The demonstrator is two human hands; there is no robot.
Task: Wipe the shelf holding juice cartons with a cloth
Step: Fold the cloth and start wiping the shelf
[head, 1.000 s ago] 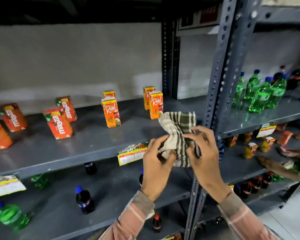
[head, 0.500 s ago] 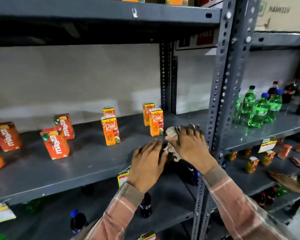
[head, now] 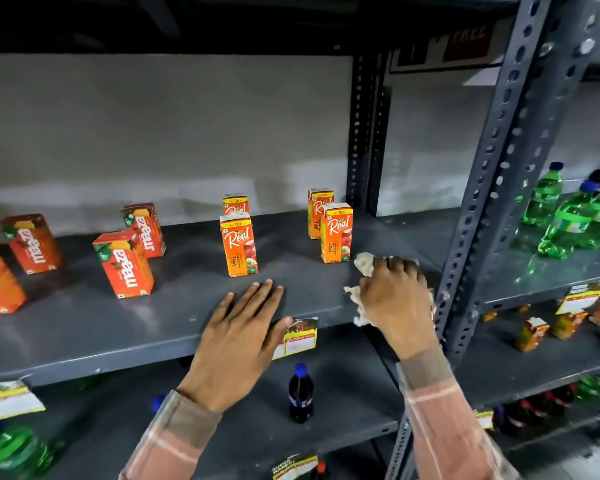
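Grey shelf [head: 174, 306], cloth [head: 362, 265] seemingly bunched under right hand [head: 394, 303].

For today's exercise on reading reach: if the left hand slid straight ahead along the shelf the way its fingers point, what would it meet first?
Probably the front Real apple carton: the left hand lies flat on the shelf, fingers aimed roughly at it. Depth is uncertain, so it might pass just right.

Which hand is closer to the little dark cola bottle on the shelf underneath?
The left hand. It rests flat on the shelf edge just above the cola bottle; the right hand, gripping the cloth, is farther right.
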